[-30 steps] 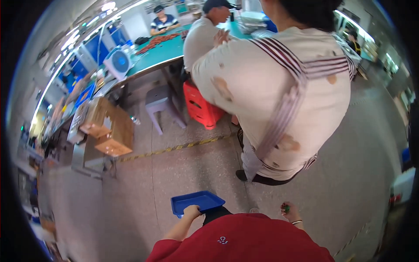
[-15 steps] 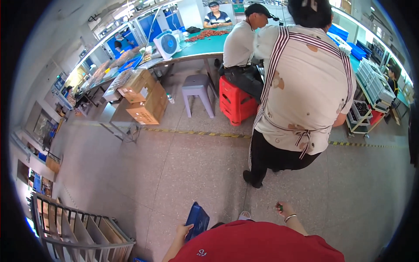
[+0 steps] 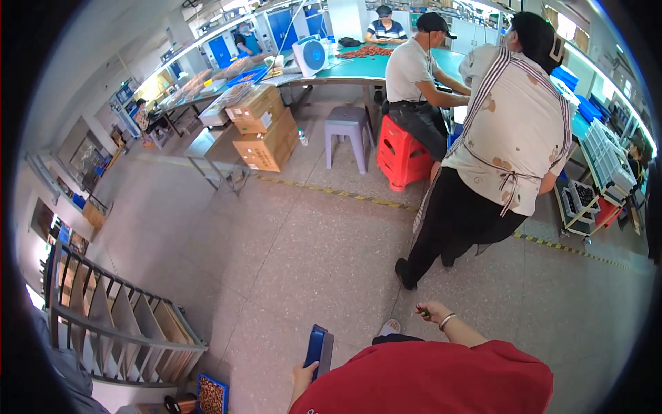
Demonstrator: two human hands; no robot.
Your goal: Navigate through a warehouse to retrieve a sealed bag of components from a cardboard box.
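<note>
My left hand (image 3: 303, 376) is closed on the edge of a dark blue plastic tray (image 3: 318, 347), which is tipped on its side in front of my left hip. My right hand (image 3: 436, 312), with a bracelet at the wrist, is stretched forward over the floor, its fingers curled. Between those fingertips shows something small, dark and green (image 3: 425, 313); its kind is too small to tell. A person in a striped-strap apron (image 3: 510, 124) stands just ahead of my right hand, back turned to me.
A seated person (image 3: 414, 76) is on red stacked stools (image 3: 400, 155) at a green table (image 3: 358, 67). Near it are a purple stool (image 3: 347, 131) and cardboard boxes (image 3: 265, 141). At lower left stand a metal rack (image 3: 124, 331) and a blue crate (image 3: 212, 395) of small brown parts.
My view has turned left and tilted down, so a blue crate of brown parts shows at lower left. The aproned person has shifted rightward. Both hands keep their hold.
</note>
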